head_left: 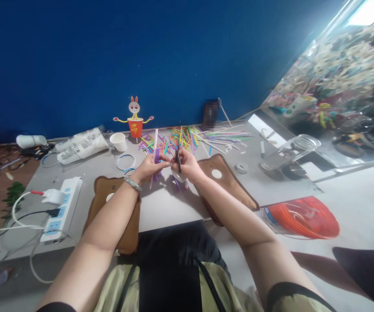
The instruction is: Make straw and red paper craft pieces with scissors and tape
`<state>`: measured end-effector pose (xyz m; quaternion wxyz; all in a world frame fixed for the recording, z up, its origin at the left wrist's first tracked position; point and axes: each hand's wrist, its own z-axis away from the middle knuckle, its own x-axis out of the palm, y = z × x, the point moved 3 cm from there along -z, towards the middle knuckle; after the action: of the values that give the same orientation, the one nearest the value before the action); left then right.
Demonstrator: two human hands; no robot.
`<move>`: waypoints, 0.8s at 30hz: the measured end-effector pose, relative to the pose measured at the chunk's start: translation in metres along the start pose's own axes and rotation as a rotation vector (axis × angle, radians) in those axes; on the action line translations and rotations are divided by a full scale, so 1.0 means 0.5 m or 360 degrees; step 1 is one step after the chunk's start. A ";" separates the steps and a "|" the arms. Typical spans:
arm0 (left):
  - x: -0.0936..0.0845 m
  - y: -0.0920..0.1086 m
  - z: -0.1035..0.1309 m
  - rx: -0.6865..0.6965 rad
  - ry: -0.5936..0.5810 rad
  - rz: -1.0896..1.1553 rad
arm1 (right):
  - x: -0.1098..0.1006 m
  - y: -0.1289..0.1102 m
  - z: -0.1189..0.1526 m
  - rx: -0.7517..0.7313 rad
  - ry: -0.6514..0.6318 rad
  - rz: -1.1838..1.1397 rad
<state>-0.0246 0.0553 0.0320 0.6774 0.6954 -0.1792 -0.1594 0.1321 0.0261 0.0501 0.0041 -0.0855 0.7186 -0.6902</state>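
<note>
My left hand is closed on several purple and clear drinking straws, which stand roughly upright in its fingers. Close beside it, my right hand grips a dark, narrow tool that looks like scissors, its tip pointing away from me. The fingertips of both hands nearly meet over the table. A pale roll-like thing below the right hand is mostly hidden. Just beyond the hands lies a wide pile of cut, coloured straw pieces.
Brown pads lie under both forearms. A power strip, bagged cups, a white cup and a red cup with a rabbit figure are leftward. Right are a tape roll, clear jar and orange bucket.
</note>
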 end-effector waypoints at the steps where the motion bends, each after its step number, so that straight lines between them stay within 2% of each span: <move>1: -0.001 0.000 0.000 0.0000 -0.0009 -0.0040 | -0.001 0.001 -0.001 -0.0005 0.0007 0.0024; 7: 0.002 0.006 0.000 0.0062 0.0024 -0.0207 | -0.009 0.000 -0.006 -0.0048 0.0031 0.0131; 15: 0.012 0.010 0.001 0.0258 0.0015 -0.0312 | -0.016 0.001 -0.009 -0.0066 0.0000 0.0205; 20: 0.014 0.012 0.006 0.0178 -0.0023 -0.0160 | -0.019 0.003 -0.007 -0.0051 -0.0034 0.0117; 24: 0.001 0.030 0.007 0.0220 0.0142 0.0110 | -0.031 0.008 -0.001 -0.0035 -0.0055 0.0098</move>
<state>-0.0263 0.0516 0.0468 0.6402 0.7403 -0.1834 -0.0921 0.1468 0.0289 0.0444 0.0367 -0.0752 0.7282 -0.6803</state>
